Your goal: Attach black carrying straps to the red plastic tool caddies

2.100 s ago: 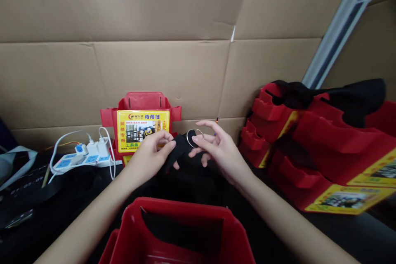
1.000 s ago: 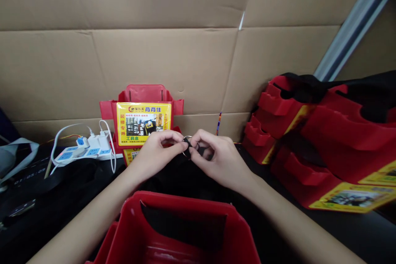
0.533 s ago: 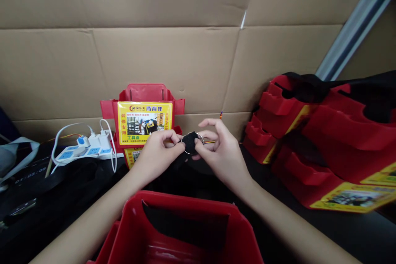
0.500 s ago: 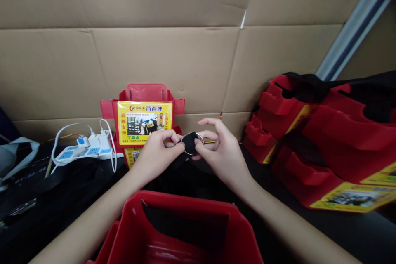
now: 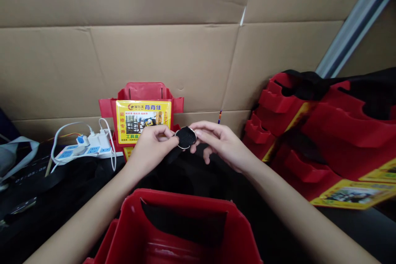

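Note:
A silver metal ring (image 5: 185, 148) with a black webbing strap (image 5: 186, 136) through it is held up between my two hands. My left hand (image 5: 154, 142) pinches the ring's left edge between thumb and fingers. At the right edge, my right hand (image 5: 218, 140) grips the ring and strap with thumb and index finger, its other fingers hanging loosely below. The strap's lower part fades into the dark area underneath. Closer to me, below both hands, stands a red plastic tool box (image 5: 185, 198) with a black strap across its inner wall.
Behind my left hand are stacked red boxes with a yellow label (image 5: 144, 121). A power strip (image 5: 83, 152) with white cables lies at the left. More red tool boxes (image 5: 349, 128) with black straps stand at the right. A cardboard wall (image 5: 163, 62) closes off the back.
The ring and both hands have shifted slightly left. My right hand has turned, its raised index finger now lowered to the ring, and more of the black strap shows inside it.

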Demonstrator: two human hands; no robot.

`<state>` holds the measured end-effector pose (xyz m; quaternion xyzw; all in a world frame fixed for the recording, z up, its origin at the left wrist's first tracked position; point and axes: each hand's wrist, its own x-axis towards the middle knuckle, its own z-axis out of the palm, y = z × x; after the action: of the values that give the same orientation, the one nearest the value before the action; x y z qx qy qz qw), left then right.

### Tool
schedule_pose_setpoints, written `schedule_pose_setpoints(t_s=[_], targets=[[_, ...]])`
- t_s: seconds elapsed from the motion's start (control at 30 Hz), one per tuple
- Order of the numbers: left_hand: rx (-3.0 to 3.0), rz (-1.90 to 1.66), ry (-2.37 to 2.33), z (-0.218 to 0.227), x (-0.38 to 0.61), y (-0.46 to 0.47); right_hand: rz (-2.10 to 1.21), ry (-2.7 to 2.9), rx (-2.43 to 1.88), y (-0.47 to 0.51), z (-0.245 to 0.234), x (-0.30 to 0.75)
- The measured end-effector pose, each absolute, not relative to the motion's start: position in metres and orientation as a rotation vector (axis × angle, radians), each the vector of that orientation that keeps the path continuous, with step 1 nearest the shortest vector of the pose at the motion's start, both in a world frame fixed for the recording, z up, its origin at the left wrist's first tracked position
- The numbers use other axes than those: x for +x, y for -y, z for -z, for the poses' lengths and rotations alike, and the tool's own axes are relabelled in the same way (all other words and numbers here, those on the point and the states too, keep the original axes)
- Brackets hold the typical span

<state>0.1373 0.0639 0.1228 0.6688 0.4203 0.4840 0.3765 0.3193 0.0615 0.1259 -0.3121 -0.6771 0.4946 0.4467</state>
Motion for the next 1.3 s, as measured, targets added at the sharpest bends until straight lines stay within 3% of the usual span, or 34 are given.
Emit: schedule_pose_setpoints(t_s=[0.47,1.0,1.13,1.3], targets=[[1.635,-1.159,-1.024,-0.119,0.145,-0.059,-0.749,1.531,-0.981,-0.054,-0.134,0.316],[1.671,-1.120,-0.970,-0.120,0.139,-0.065,-0.643,1.142,-0.726,-0.061,-0.161,0.352],[1.669,-1.117,-0.981,-0.121,0.139,-0.062,-0.692,1.374,-0.583,-0.053,-0.157,0.349],[1.759,-1.148,-1.013,-0.121,0.139,-0.061,-0.550,2.090,-0.677,-0.040,-0.144,0.328]])
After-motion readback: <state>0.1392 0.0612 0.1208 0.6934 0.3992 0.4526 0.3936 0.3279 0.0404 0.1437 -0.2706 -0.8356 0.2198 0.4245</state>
